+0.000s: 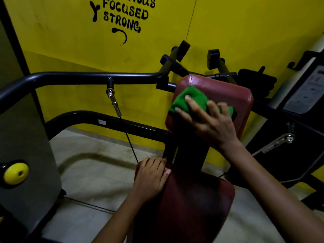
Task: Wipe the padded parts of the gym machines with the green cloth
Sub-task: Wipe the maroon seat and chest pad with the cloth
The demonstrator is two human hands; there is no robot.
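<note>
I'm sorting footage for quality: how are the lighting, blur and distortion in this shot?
Head view: dim and uneven, the yellow wall bright while the seat pad and lower frame sink into shadow; the straight frame bar bows from wide-angle distortion; the right hand on the green cloth and the left hand look slightly soft; a faint sheen on the back pad.
</note>
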